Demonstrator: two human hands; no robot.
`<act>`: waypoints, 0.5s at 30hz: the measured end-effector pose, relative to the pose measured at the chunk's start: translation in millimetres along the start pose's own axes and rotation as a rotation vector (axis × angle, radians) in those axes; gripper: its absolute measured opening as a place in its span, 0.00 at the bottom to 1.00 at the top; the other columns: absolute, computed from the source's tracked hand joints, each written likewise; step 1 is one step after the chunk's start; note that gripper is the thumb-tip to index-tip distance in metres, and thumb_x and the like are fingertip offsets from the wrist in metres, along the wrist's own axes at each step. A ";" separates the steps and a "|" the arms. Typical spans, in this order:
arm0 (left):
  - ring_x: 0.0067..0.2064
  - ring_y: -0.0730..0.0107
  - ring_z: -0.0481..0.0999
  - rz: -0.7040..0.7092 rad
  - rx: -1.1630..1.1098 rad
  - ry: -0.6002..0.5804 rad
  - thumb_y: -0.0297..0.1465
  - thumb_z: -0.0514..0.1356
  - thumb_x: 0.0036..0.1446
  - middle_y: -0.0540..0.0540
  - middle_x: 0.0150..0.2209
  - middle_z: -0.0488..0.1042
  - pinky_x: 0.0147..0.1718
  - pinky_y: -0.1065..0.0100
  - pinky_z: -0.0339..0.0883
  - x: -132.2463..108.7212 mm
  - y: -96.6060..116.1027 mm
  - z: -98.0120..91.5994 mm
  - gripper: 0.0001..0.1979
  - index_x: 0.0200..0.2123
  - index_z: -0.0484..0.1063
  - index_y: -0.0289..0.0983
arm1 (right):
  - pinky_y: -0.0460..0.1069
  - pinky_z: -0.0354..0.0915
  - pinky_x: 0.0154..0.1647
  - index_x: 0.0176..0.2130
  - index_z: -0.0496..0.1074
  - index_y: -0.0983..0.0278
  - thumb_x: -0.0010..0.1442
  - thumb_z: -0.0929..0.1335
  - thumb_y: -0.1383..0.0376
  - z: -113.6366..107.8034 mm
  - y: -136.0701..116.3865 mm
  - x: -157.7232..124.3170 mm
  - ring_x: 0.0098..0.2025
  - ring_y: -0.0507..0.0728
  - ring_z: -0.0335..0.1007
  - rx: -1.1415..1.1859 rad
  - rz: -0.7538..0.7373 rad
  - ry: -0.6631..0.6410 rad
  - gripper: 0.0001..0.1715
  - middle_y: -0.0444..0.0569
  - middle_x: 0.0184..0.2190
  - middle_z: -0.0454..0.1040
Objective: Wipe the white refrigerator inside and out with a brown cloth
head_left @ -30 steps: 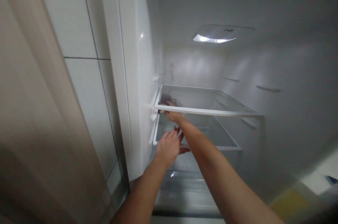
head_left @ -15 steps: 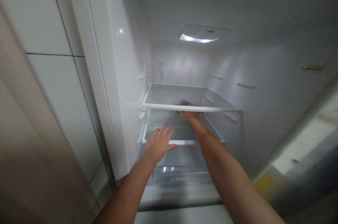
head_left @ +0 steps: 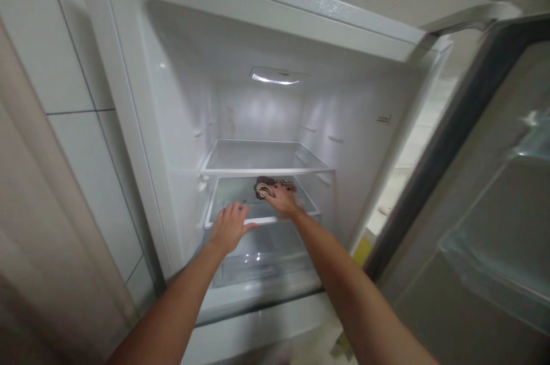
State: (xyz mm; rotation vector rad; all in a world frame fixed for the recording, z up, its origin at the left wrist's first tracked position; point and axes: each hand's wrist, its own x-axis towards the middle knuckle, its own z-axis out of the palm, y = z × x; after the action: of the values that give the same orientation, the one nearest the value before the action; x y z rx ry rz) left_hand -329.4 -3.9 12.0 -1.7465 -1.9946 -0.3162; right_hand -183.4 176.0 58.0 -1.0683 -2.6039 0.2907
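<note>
A crumpled dark brown and cream patterned cloth (head_left: 263, 187) is on the lower glass shelf (head_left: 226, 193) of an open fridge. My right hand (head_left: 282, 200) is closed on the cloth, reaching in below the upper shelf's front edge. At the left part of the lower shelf's white front rim, my left hand (head_left: 230, 226) hovers or rests with fingers stretched out and thumb apart. Whether it touches the glass I cannot tell. A small dark speck lies just past its fingertips.
Above is the upper glass shelf (head_left: 258, 156). A clear drawer (head_left: 262, 267) sits at the bottom. The fridge door (head_left: 481, 193), with clear door bins, stands swung open on the right. A tiled wall (head_left: 77, 164) runs along the left.
My right hand has drawn the cloth forward from deeper under the upper shelf, so more of it shows. The view has pulled back, bringing the door into sight. My left hand stays near the shelf front.
</note>
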 end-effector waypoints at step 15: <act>0.57 0.52 0.77 0.144 -0.120 0.005 0.22 0.54 0.67 0.39 0.62 0.77 0.60 0.49 0.71 -147.5 77.0 50.9 0.29 0.69 0.70 0.38 | 0.60 0.59 0.71 0.68 0.71 0.52 0.72 0.63 0.49 15.5 -29.9 -40.4 0.71 0.65 0.63 -0.115 -0.111 -0.010 0.31 0.49 0.72 0.67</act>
State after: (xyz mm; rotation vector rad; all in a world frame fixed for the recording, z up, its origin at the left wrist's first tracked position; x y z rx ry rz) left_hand -251.9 -95.9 -113.6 -1.9496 -1.8684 -0.3980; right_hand -181.1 125.3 44.1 -0.9559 -2.7052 0.1224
